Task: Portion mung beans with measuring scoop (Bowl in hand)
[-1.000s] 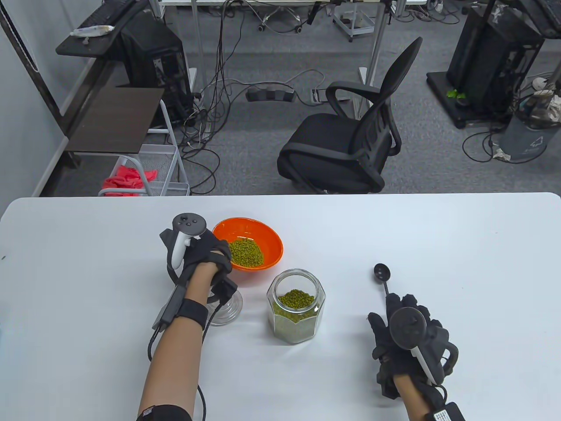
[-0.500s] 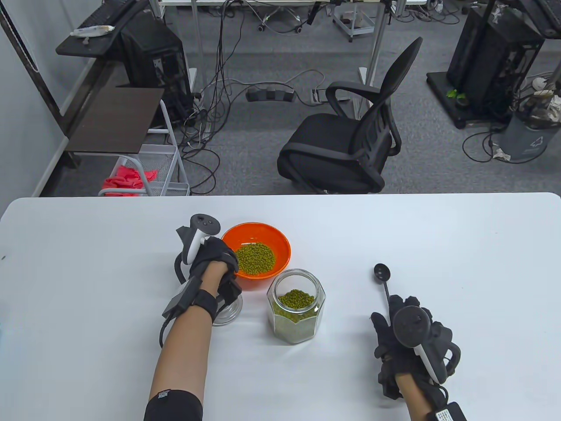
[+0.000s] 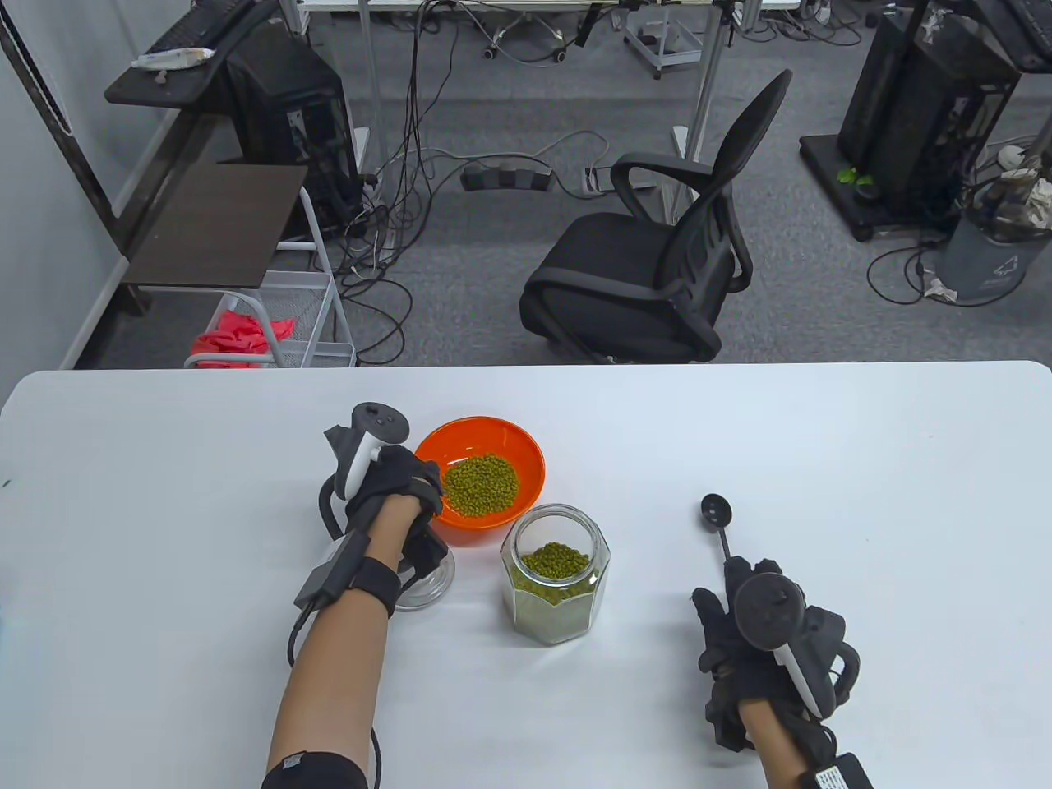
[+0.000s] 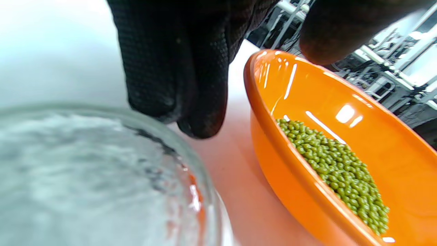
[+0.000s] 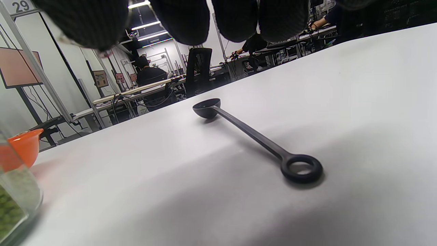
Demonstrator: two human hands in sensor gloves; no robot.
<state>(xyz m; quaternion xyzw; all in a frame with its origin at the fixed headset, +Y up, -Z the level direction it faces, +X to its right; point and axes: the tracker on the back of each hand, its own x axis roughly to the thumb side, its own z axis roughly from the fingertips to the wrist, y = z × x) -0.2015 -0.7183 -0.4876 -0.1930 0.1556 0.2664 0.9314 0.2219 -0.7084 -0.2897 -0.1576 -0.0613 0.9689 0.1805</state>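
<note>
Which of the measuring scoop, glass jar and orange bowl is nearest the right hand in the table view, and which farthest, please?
From the right hand:
1. Measuring scoop, lying just ahead of its fingers.
2. Glass jar, to its left.
3. Orange bowl, farther left, behind the jar.

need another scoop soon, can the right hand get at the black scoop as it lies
Probably yes: the measuring scoop lies free on the table just ahead of the right hand, nothing between them.

Orange bowl (image 3: 481,448) shifted right toward jar (image 3: 555,575), levelled.
</note>
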